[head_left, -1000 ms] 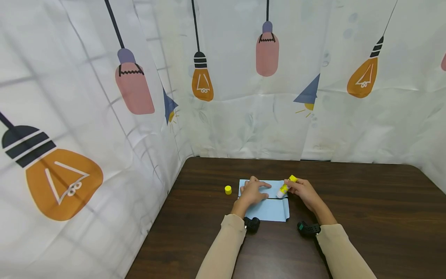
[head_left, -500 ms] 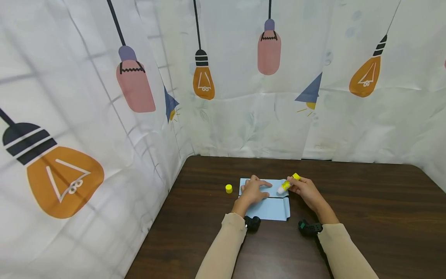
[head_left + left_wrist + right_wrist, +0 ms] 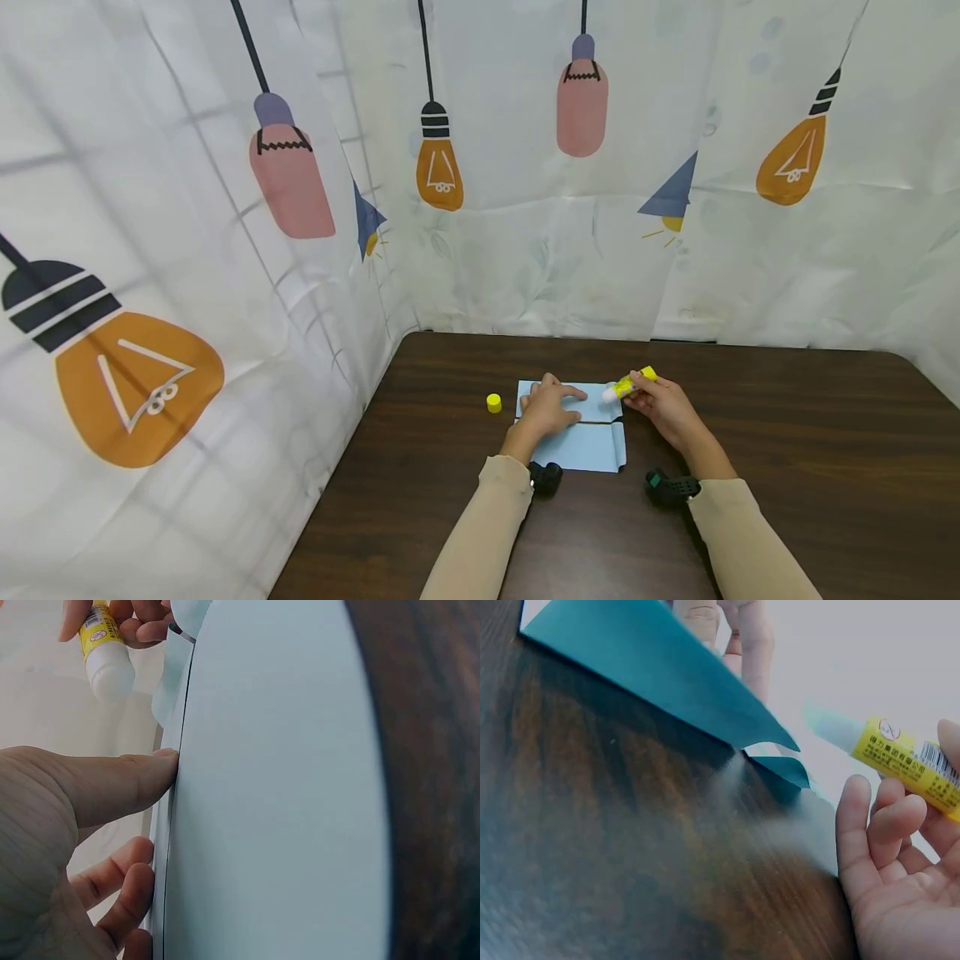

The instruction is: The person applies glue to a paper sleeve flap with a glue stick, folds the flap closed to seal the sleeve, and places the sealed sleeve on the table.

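A light blue folded paper lies on the table, with a crease across its middle and small flaps on its right side. My left hand rests on its far half, fingers spread; in the left wrist view the thumb presses at the crease. Between thumb and fingers my right hand pinches a yellow glue stick just over the paper's right end. Its white end points left toward the paper, slanting down in the head view. Seen from the right wrist, a flap stands near that hand's fingers.
A yellow glue stick cap stands on the dark wooden table, left of the paper. White curtains printed with lamps hang along the table's back and left sides. Each wrist wears a black camera band.
My right hand has drawn the glue stick a little to the right and up, tilting it flatter. The left hand has stayed in place on the paper.
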`<control>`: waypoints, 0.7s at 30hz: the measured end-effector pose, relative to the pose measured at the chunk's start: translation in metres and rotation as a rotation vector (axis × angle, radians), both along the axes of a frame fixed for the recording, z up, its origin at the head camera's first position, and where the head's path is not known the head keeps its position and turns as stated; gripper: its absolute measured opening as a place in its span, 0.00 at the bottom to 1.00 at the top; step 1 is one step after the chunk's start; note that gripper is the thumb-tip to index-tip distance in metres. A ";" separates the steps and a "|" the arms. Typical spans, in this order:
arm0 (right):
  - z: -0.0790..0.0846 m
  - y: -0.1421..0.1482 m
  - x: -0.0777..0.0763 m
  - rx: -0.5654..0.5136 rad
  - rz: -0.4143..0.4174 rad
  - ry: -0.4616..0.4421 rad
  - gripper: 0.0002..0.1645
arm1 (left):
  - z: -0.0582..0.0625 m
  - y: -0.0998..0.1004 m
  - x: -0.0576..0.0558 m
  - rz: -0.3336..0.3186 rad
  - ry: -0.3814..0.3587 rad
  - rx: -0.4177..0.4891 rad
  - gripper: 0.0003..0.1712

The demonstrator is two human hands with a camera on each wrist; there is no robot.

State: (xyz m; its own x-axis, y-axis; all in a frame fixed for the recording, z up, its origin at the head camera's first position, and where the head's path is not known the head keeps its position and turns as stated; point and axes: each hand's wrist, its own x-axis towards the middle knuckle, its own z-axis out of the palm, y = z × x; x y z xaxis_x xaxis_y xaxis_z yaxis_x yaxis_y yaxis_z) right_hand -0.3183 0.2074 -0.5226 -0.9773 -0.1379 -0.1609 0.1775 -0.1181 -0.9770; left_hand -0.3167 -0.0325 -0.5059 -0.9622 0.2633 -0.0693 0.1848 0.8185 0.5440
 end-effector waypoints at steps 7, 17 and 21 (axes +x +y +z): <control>0.007 0.009 0.003 -0.188 -0.040 -0.063 0.13 | 0.003 0.002 0.001 0.000 0.015 -0.032 0.19; 0.013 0.023 0.005 -0.281 -0.084 -0.101 0.13 | 0.003 0.005 0.000 -0.026 0.075 -0.119 0.18; 0.014 0.028 0.006 -0.329 -0.096 -0.109 0.13 | 0.004 0.006 0.002 -0.027 0.093 -0.131 0.18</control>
State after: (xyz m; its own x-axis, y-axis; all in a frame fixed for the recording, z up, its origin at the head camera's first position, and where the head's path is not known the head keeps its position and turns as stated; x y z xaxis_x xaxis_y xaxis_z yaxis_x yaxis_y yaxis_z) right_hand -0.3126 0.2358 -0.5091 -0.9679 -0.1080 -0.2271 0.2514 -0.4443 -0.8599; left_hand -0.3145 -0.0268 -0.5020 -0.9587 0.2840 -0.0154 0.2527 0.8753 0.4124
